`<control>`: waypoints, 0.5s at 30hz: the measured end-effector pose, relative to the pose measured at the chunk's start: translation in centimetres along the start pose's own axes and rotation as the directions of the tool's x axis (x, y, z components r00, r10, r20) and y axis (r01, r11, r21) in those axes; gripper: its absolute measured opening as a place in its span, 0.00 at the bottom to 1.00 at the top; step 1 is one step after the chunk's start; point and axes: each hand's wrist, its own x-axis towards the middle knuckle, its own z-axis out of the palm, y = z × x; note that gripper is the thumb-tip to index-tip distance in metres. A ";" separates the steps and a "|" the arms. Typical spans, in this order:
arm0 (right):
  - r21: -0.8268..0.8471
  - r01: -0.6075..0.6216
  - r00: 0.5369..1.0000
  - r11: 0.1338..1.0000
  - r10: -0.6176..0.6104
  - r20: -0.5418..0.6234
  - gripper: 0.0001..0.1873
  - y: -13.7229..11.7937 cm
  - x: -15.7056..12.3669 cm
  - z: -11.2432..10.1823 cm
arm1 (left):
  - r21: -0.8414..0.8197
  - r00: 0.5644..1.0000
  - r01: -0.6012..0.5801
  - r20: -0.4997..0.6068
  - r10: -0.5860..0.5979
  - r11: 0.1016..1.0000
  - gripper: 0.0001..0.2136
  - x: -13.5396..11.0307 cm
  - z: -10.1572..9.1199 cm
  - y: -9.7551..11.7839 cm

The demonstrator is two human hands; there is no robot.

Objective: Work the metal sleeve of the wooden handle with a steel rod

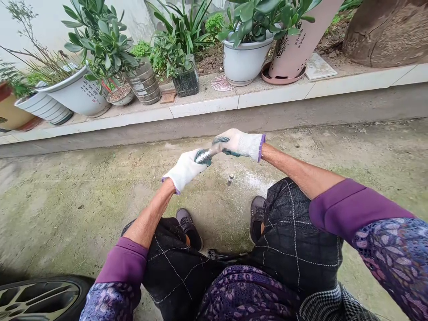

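Note:
Both my hands wear white work gloves with dark green palms and purple cuffs. Out over the concrete, my left hand (191,167) is closed around the ridged, silvery end of a short metal rod (204,155), which looks threaded. My right hand (236,145) grips the smoother, brownish other end, which is partly blurred and covered by the fingers. The rod is held roughly level, tilted up to the right. On the ground below stands a small dark cylinder with a pale top (230,179), touched by neither hand. White powder (256,180) is scattered beside it.
A tiled ledge (203,107) crosses ahead, bearing several potted plants, among them a white pot (245,62) and a pink planter (290,53). My shoes (189,225) flank the ground below the hands. A car wheel (43,298) is at the lower left.

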 end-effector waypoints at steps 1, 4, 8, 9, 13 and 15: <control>0.032 -0.023 1.000 0.999 0.023 -0.001 0.11 -0.2 -0.1 0.1 | -0.095 0.999 0.048 -0.019 -0.050 0.994 0.13 -0.1 -0.3 0.3; 0.006 0.000 1.000 1.000 -0.001 0.019 0.11 -0.7 -0.1 0.7 | -0.231 0.984 0.158 -0.046 -0.173 0.960 0.14 0.2 -0.9 0.6; -0.188 0.120 0.992 0.975 -0.109 0.067 0.10 -0.7 0.1 1.5 | -0.043 0.967 0.215 -0.130 -0.219 0.976 0.12 1.9 -1.2 -0.9; -0.237 0.149 0.988 0.960 -0.135 0.074 0.11 -0.7 0.1 1.6 | 0.053 0.966 0.220 -0.151 -0.210 0.974 0.11 2.4 -1.3 -1.6; -0.367 0.203 0.979 0.908 -0.184 0.087 0.12 -0.7 0.1 2.0 | 0.457 0.979 0.204 -0.115 -0.170 0.866 0.11 3.6 -1.2 -3.6; -0.408 0.186 0.983 0.894 -0.172 0.070 0.12 -0.5 0.2 1.8 | 0.547 0.987 0.131 0.002 -0.158 0.827 0.11 3.4 -0.8 -3.7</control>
